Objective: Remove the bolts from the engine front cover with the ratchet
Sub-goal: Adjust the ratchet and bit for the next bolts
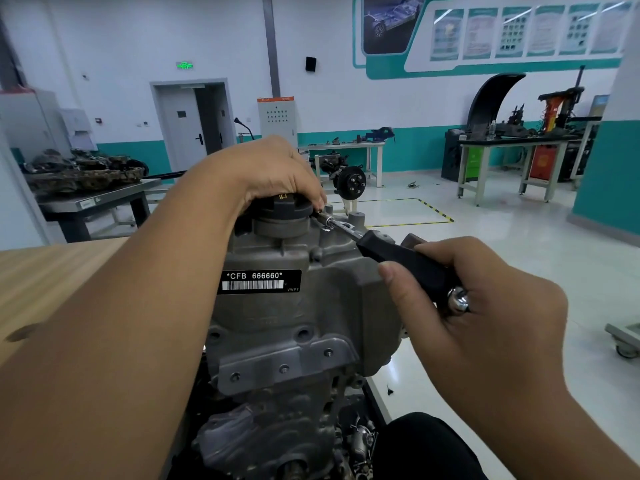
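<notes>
The grey engine front cover [311, 317] fills the middle of the view, with a black label reading CFB 666660 [259, 281]. A black oil filler cap [282, 206] sits on top. My left hand [277, 171] rests over the cap, its fingertips on the ratchet's metal head [327, 221] at the cover's upper right edge. My right hand [485, 306] grips the ratchet's black handle [405, 259], which slants down to the right. The bolt under the ratchet head is hidden. Several bolt heads [284, 368] show on a lower bracket.
A wooden tabletop [52, 275] lies to the left. Behind it a metal bench [93, 202] carries engine parts. Workbenches [512, 147] and a brake hub stand [351, 181] are farther back across the glossy floor. A cart caster [625, 344] sits at the right.
</notes>
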Tool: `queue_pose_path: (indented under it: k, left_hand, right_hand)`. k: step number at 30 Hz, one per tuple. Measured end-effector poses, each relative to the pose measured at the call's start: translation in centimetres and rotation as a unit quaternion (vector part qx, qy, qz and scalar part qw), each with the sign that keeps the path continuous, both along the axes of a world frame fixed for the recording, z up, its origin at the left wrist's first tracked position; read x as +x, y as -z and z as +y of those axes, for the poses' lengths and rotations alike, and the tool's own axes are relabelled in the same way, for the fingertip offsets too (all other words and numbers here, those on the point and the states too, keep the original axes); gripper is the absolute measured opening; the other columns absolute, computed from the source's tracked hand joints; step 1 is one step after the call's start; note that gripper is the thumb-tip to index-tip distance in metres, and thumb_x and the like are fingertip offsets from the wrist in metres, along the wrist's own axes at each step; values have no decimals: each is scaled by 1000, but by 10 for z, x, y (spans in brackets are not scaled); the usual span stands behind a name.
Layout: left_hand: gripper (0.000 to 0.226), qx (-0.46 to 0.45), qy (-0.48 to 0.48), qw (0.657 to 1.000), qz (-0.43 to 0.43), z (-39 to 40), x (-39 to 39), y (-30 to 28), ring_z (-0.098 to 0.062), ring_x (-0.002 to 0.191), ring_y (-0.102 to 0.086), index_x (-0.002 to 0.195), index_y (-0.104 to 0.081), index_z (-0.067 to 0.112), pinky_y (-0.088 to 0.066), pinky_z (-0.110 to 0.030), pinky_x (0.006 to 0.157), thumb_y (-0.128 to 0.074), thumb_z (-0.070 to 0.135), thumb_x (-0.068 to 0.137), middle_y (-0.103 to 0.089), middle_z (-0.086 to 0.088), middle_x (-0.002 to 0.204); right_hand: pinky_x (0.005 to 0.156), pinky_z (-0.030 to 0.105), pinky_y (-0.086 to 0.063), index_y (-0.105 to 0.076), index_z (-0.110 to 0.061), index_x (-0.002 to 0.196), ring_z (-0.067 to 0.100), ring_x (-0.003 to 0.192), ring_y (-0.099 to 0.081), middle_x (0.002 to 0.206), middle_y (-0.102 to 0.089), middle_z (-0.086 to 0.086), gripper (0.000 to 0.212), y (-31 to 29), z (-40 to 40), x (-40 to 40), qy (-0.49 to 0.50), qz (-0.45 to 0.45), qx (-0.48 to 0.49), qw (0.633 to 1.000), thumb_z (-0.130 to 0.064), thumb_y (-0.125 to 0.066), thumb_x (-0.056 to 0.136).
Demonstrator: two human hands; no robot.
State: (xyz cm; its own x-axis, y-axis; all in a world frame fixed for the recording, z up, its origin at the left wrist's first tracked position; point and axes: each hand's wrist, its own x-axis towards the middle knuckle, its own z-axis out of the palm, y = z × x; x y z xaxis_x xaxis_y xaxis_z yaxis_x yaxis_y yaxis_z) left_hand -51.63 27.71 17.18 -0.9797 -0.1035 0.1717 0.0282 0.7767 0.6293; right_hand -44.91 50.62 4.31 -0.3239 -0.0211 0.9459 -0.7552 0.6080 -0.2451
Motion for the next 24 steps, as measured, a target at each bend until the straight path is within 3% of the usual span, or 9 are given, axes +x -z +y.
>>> queue_pose_path:
  k: [5, 10, 14, 19, 24]
  left_hand:
    - [15, 9, -3, 1000, 2, 0, 0, 0, -27, 87, -71, 79, -83, 21, -58, -35, 77, -88, 22, 65, -77, -1, 76]
    - [15, 12, -5, 1000, 1, 0, 0, 1, -27, 88, -71, 79, -83, 20, -58, -36, 79, -88, 22, 65, -77, -2, 76]
    - [16, 17, -9, 1000, 3, -1, 0, 2, -28, 89, -72, 79, -83, 20, -60, -40, 83, -89, 22, 64, -78, -4, 80]
    - [21, 21, -15, 1000, -2, -1, 1, 2, -30, 92, -71, 82, -82, 17, -59, -46, 89, -89, 24, 63, -78, -8, 89]
    - [19, 15, -13, 1000, 3, 0, 3, 3, -29, 93, -72, 81, -83, 18, -59, -45, 90, -89, 23, 64, -78, -7, 87]
  right_hand:
    - [52, 31, -39, -64, -23, 86, 16, 67, -56, 61, -61, -11, 23, 2, -1, 1, -10, -7, -27, 1000, -45, -63, 91]
    - [52, 36, -52, -64, -26, 90, 14, 61, -57, 66, -64, -13, 22, 2, -2, 0, -23, -46, -46, 998, -49, -65, 91]
    - [56, 26, -41, -68, -21, 87, 16, 69, -59, 63, -65, -11, 27, 0, -1, 0, -26, -49, -65, 996, -47, -64, 92]
    - [63, 22, -42, -66, -23, 86, 15, 72, -60, 63, -65, -11, 25, -1, -3, 2, -27, -70, -77, 994, -47, -64, 93]
    - [49, 36, -48, -66, -18, 86, 19, 49, -58, 60, -64, -5, 24, -4, -3, 9, 18, -46, -31, 998, -41, -66, 92]
